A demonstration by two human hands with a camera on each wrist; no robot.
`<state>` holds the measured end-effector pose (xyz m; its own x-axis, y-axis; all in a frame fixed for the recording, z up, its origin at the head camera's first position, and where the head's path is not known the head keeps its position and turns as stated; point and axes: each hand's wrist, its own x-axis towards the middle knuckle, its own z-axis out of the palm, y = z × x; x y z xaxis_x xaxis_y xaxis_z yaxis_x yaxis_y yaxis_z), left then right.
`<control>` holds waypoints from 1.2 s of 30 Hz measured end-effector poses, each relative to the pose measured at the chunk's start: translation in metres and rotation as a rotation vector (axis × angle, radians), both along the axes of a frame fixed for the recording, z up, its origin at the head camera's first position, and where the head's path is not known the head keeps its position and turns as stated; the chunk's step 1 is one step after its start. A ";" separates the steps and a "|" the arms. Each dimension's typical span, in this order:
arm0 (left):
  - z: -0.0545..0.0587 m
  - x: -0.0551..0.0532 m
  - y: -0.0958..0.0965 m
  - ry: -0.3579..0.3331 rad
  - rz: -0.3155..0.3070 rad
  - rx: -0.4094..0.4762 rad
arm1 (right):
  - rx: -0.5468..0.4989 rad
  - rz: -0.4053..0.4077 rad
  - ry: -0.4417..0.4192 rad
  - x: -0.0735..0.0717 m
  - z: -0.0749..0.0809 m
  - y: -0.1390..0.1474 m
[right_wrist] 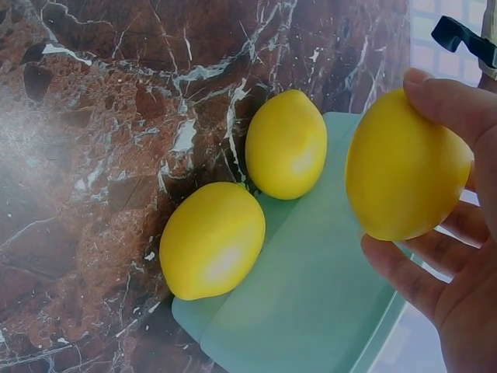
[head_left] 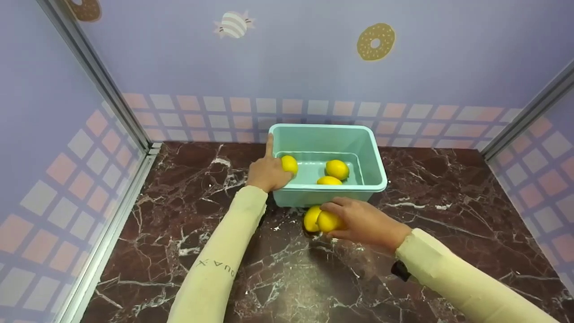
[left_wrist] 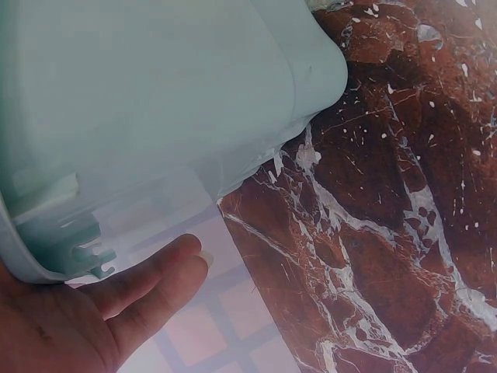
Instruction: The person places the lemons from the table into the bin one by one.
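My right hand [head_left: 365,222] grips a yellow lemon [right_wrist: 408,167] between thumb and fingers, just in front of a pale green plastic bin [head_left: 379,168]. Two more lemons, one nearer [right_wrist: 213,241] and one farther [right_wrist: 287,145], lie on the tabletop against the bin's front in the right wrist view; in the head view my hand hides one of them. Inside the bin are three lemons: one at the left [head_left: 289,165], one on the right [head_left: 337,170] and one partly behind the front wall [head_left: 329,181]. My left hand [head_left: 269,174] holds the bin's left rim, fingers extending down outside the wall.
The bin stands on a dark red marbled tabletop [head_left: 202,179], close to the tile-patterned back wall [head_left: 242,105]. Side walls with metal corner strips [head_left: 119,103] enclose the table left and right. A black band [head_left: 400,270] is at my right wrist.
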<state>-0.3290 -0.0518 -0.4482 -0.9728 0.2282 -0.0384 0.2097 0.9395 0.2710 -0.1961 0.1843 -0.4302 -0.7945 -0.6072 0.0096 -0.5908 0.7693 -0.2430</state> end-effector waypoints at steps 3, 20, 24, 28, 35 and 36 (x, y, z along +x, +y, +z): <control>0.000 0.000 0.000 -0.002 -0.001 0.001 | 0.001 0.007 0.005 -0.001 0.001 0.001; 0.001 0.001 0.000 -0.010 -0.002 -0.005 | 0.004 0.013 -0.022 -0.003 0.011 0.001; 0.001 0.001 0.000 -0.005 0.000 -0.003 | 0.009 0.013 -0.020 -0.004 0.013 0.001; 0.000 0.001 0.000 -0.005 0.001 -0.006 | 0.006 0.015 -0.009 -0.005 0.015 0.001; -0.001 0.000 0.000 -0.013 0.005 -0.003 | -0.005 0.035 0.005 -0.007 0.019 0.001; 0.000 0.000 0.000 -0.014 0.005 -0.002 | -0.008 0.035 0.006 -0.007 0.019 0.002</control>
